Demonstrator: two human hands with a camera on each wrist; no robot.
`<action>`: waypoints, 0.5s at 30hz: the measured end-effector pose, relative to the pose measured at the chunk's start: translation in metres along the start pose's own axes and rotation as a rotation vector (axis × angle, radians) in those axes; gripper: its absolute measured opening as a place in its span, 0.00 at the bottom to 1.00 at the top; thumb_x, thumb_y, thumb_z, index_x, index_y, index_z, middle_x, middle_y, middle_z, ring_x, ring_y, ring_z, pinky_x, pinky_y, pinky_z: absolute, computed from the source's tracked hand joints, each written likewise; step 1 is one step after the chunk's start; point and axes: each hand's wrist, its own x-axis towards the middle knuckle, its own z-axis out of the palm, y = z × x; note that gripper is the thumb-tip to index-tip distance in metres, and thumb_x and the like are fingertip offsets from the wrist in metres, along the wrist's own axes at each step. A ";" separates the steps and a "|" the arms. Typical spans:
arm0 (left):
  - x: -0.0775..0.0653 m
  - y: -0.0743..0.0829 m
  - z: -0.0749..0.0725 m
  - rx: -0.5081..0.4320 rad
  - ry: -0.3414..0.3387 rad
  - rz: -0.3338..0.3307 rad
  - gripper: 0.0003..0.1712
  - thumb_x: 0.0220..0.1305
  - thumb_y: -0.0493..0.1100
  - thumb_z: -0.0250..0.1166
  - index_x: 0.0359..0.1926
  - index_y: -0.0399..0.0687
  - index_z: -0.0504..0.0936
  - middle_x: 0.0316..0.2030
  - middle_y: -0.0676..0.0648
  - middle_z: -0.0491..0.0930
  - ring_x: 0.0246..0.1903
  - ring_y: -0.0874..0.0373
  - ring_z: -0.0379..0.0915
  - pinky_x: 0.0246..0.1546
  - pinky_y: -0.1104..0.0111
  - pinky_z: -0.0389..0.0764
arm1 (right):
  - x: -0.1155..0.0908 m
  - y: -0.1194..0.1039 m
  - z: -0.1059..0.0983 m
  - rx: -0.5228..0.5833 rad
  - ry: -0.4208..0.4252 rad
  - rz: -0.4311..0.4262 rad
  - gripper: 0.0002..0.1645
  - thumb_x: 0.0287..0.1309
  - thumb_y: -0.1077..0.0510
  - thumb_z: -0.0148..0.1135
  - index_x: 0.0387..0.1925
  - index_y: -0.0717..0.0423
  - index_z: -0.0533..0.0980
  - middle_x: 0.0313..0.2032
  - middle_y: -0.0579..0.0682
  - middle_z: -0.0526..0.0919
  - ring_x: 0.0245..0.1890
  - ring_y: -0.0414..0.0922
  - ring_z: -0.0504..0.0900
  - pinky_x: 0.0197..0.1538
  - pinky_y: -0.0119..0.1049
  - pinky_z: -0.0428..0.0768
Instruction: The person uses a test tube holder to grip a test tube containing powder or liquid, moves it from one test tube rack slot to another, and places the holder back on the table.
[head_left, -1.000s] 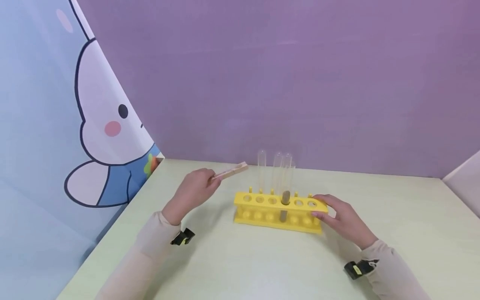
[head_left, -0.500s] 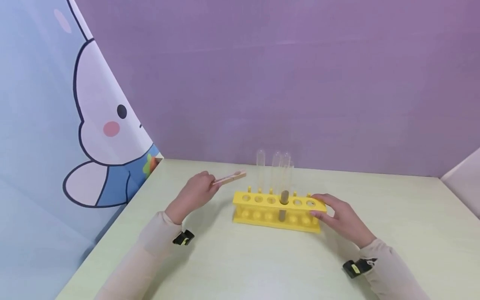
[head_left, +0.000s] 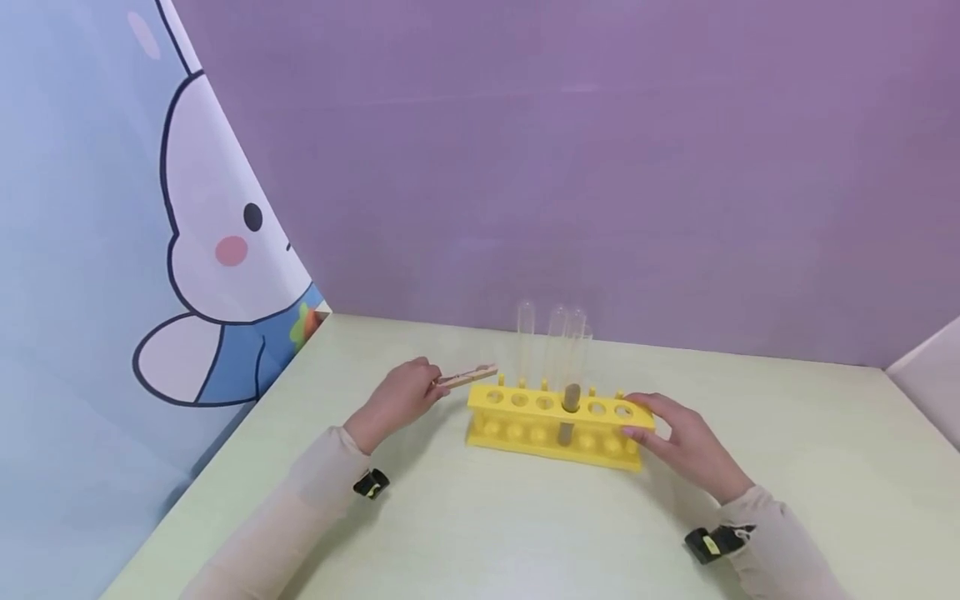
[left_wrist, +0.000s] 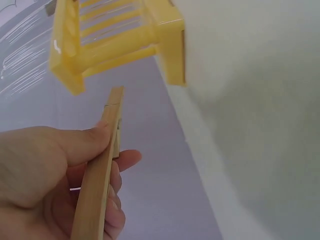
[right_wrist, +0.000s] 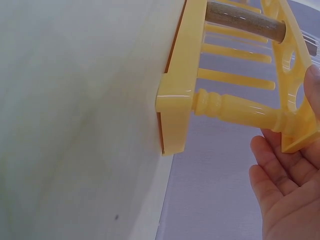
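Observation:
My left hand [head_left: 401,400] pinches a wooden test tube clamp [left_wrist: 100,165] between thumb and curled fingers. The clamp's far end is just beyond the left end of the yellow test tube rack [head_left: 517,400], pointing right. At the rack's right end my right hand [head_left: 686,442] grips the top plate, thumb in front and fingers behind. One test tube with grey-brown contents [head_left: 572,398] stands in a hole of the rack; the right wrist view shows its filled part [right_wrist: 245,21] between the plates. Clear test tubes [head_left: 526,337] stand upside down along the back.
The rack stands on a pale table [head_left: 487,517]. A purple backdrop [head_left: 570,167] rises at the table's far edge. On the left hangs a blue cloth with a cartoon figure [head_left: 217,208]. Each wrist wears a black strap device [head_left: 371,483].
My left hand has lowered and shifted slightly right, bringing the clamp down close to the rack's left end. The right hand keeps its grip on the rack, which stays put.

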 end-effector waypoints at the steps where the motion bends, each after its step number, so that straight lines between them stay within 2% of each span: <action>1: 0.000 0.000 0.001 -0.002 -0.009 -0.006 0.10 0.60 0.43 0.65 0.29 0.40 0.80 0.20 0.51 0.67 0.20 0.59 0.60 0.24 0.68 0.66 | 0.000 0.000 0.000 -0.008 0.008 -0.007 0.25 0.51 0.62 0.68 0.53 0.61 0.74 0.50 0.56 0.80 0.50 0.57 0.78 0.50 0.54 0.74; 7: 0.001 0.000 0.011 0.007 -0.062 -0.055 0.11 0.61 0.44 0.65 0.26 0.42 0.79 0.19 0.51 0.67 0.20 0.59 0.60 0.23 0.68 0.65 | 0.000 0.000 0.000 -0.021 0.016 -0.013 0.25 0.51 0.62 0.68 0.52 0.60 0.74 0.49 0.55 0.80 0.50 0.55 0.78 0.49 0.52 0.74; 15: 0.002 -0.001 0.018 0.005 -0.096 -0.119 0.12 0.61 0.44 0.65 0.26 0.42 0.79 0.19 0.51 0.68 0.20 0.59 0.61 0.23 0.68 0.66 | -0.001 0.000 0.001 -0.014 0.014 -0.008 0.24 0.52 0.61 0.68 0.53 0.60 0.74 0.50 0.55 0.80 0.50 0.55 0.78 0.50 0.52 0.74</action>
